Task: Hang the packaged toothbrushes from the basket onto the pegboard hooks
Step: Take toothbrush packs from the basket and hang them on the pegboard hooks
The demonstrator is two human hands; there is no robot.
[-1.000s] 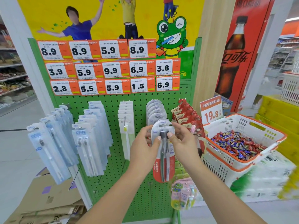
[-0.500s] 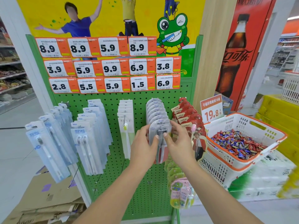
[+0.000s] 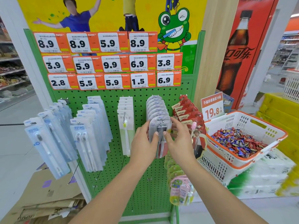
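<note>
toothbrush pack | pinched by left hand, right hand | at pegboard

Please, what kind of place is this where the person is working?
Most likely a supermarket or a similar shop. Price tags sit in rows above a green pegboard hung with packaged toothbrushes, a basket beside it holds wrapped candies, and stocked shelves line the aisle at left.
</note>
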